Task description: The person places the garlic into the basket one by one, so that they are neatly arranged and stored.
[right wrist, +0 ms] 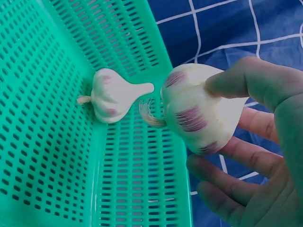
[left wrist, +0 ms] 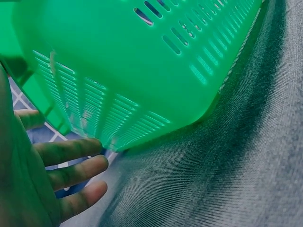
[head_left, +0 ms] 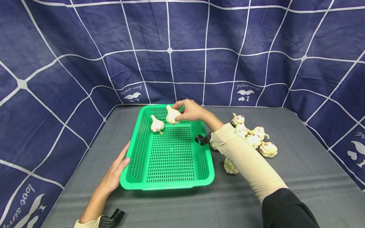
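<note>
In the head view, my right hand (head_left: 191,110) pinches a garlic bulb (head_left: 172,116) between thumb and fingers, over the far end of a green plastic basket (head_left: 171,185). The right wrist view shows this bulb's purple streaks and its dry root tuft. Another garlic bulb (head_left: 156,124) lies inside the basket at the far left, neck pointing away. On the basket's left side, my left hand (head_left: 114,172) rests against the outer wall near the rim. Its fingers (left wrist: 78,172) extend loosely beside the slotted wall in the left wrist view.
Several garlic bulbs (head_left: 268,149) are heaped on the grey cloth (head_left: 228,202) right of the basket. A lone bulb (head_left: 229,167) sits nearer, partly behind my right forearm; another peeks out by the wrist band (head_left: 203,139). A blue checked curtain (head_left: 188,65) stands behind and along both sides.
</note>
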Available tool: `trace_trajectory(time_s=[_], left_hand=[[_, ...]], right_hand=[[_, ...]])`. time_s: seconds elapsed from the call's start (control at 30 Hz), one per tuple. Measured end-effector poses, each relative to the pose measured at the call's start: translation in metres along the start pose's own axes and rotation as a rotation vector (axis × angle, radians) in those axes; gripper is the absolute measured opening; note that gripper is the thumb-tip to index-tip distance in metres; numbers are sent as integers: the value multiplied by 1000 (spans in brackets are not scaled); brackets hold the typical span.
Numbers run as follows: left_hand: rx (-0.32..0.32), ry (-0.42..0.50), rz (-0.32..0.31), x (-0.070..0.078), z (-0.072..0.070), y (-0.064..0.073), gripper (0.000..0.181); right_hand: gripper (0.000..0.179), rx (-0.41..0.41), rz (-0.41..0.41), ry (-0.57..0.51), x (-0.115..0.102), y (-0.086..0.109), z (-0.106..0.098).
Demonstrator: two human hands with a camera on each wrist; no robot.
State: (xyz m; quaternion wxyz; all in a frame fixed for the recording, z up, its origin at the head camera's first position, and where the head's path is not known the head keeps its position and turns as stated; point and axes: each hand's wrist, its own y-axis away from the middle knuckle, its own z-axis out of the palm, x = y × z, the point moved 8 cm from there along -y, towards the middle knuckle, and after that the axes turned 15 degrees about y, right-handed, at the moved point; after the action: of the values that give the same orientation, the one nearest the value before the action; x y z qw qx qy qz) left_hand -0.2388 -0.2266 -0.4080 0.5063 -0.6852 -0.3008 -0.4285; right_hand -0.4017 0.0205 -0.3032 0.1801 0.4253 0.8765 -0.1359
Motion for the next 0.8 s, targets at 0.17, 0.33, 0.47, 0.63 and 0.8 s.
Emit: trace_trajectory(time_s=[0.17,0.33,0.47,0.63,0.8], left_hand=[[0,-11,-4,1,-1,0,55],[-2,-40,-8,1,0,0,55],[4,-59,2,2,-1,1,55],[5,-73,10,1,-1,0,54],[6,-76,0,2,-1,0,54]], right_hand=[[37,-23,2,34,0,-7,2],[39,-35,7,53,0,-12,1],[40,-61,9,78,0,-16,5],[43,-114,4,139,1,-22,16],[45,-152,14,178,5,-29,26]])
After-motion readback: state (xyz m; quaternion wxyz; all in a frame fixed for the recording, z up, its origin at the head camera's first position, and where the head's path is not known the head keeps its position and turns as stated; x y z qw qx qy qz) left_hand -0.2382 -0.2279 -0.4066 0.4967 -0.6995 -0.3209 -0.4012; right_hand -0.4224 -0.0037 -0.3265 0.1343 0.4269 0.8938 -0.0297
